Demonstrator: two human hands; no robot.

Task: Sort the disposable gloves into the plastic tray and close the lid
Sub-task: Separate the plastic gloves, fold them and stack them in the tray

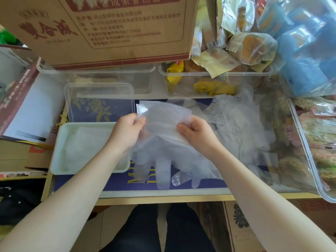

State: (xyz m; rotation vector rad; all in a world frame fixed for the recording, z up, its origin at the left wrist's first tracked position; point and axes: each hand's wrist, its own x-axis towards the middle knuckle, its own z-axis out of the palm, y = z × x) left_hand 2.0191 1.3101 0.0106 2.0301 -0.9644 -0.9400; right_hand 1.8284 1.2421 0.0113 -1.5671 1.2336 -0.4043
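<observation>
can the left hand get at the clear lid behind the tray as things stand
Probably not right away. The left hand pinches the disposable glove together with the right hand, so it is busy. The path itself looks free: the lid lies uncovered just beyond the tray.

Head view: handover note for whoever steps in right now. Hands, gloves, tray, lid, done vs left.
Left hand and right hand: both pinch the cuff end of one clear glove, held over the table, fingers hanging toward the person.
White tray: on the left, open, with some clear plastic already inside.
Lid: off, lying behind the tray.
Loose glove pile: right of the hands.
Left: place the held glove, move the pile, close the lid.
</observation>
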